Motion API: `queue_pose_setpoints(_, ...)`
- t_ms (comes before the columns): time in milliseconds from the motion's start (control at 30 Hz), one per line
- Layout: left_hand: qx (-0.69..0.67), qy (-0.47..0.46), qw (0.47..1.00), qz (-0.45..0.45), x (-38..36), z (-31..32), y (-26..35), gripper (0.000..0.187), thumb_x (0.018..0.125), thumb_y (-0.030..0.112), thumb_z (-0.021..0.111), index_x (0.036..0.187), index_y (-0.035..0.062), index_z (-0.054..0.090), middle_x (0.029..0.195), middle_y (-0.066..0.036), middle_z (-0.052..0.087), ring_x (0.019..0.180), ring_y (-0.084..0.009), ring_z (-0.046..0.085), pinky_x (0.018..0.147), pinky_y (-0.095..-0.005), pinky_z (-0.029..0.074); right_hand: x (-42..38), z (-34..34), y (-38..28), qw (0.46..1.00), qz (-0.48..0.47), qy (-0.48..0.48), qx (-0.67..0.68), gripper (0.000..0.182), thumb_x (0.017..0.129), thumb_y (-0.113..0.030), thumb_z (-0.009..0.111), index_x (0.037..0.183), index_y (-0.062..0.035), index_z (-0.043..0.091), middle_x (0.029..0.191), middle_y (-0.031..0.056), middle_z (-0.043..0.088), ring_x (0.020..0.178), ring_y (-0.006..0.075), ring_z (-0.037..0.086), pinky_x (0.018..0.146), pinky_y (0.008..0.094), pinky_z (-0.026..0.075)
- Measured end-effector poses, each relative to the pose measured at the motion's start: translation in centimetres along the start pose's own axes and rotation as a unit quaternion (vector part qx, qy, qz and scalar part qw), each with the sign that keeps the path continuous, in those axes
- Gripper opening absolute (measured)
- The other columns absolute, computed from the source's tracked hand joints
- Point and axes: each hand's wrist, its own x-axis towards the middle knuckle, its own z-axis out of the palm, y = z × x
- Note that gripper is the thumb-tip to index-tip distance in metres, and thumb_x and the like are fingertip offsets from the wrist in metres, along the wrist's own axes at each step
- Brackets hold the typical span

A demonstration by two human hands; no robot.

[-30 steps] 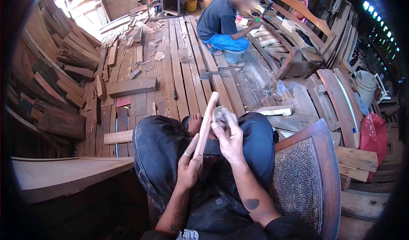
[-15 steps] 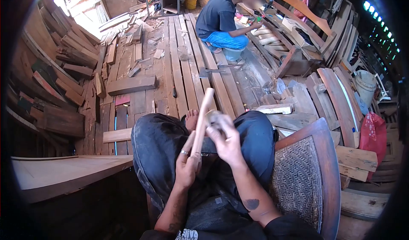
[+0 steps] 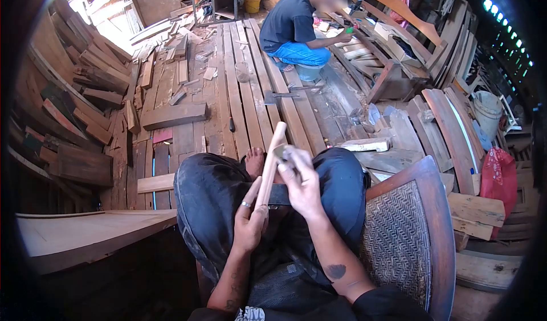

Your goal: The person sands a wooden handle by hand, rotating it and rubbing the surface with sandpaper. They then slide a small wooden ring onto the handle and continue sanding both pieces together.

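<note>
My left hand (image 3: 249, 221) is closed round the lower end of a pale, slim wooden stick (image 3: 269, 164), which stands tilted up and away above my lap. Pinched in my right hand (image 3: 300, 181) is a small dark piece of sandpaper (image 3: 280, 152), held against the stick's right side near its upper end. The fingers hide part of the sandpaper. Behind the stick, a dark flat piece (image 3: 278, 195) lies between my legs; its kind I cannot make out.
Beside me on the right is a chair part with a woven panel (image 3: 397, 230). A pale board (image 3: 97, 232) juts in from the left. Ahead, a co-worker (image 3: 293, 30) squats on the plank floor. A hammer-like tool (image 3: 272, 97), a screwdriver-like tool (image 3: 232, 124) and wood offcuts lie about.
My right hand has shifted slightly along the stick and shows less blur. The left hand keeps its hold. The co-worker's hands have moved a little.
</note>
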Motion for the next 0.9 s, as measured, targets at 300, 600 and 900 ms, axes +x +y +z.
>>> queue_pose_setpoints(300, 0.042, -0.007, 0.999, -0.008, -0.2, 0.1, 0.3, 0.064, 0.096, 0.002, 0.047, 0.159, 0.0002, 0.038, 0.077, 0.003, 0.056, 0.054, -0.0037, 0.042, 0.049, -0.0206, 0.035, -0.2, -0.2, 0.2, 0.997, 0.059, 0.040, -0.015, 0.043, 0.102, -0.012, 0.066, 0.140, 0.0054, 0.054, 0.124, 0.0105, 0.056, 0.116, 0.0182, 0.058, 0.098, 0.0315, 0.048)
queue_pose_setpoints(600, 0.040, -0.011, 0.999, 0.017, -0.3, -0.2, -0.1, 0.058, 0.099, 0.003, 0.052, 0.157, 0.0018, 0.044, 0.097, 0.003, 0.064, 0.061, 0.0000, 0.044, 0.054, -0.0176, 0.037, 0.2, 0.0, 0.8, 0.998, 0.045, 0.048, -0.018, 0.043, 0.102, -0.010, 0.065, 0.141, 0.0049, 0.053, 0.129, 0.0139, 0.056, 0.120, 0.0226, 0.058, 0.100, 0.0335, 0.049)
queue_pose_setpoints(900, 0.117, -0.033, 0.991, 0.062, 0.2, -0.6, -1.1, 0.062, 0.097, 0.000, 0.049, 0.158, 0.0015, 0.040, 0.086, 0.003, 0.058, 0.056, -0.0018, 0.042, 0.051, -0.0193, 0.035, 0.9, 0.1, 1.8, 0.989, 0.094, 0.097, 0.065, 0.046, 0.101, -0.010, 0.067, 0.142, 0.0052, 0.053, 0.126, 0.0116, 0.058, 0.116, 0.0189, 0.060, 0.099, 0.0330, 0.050)
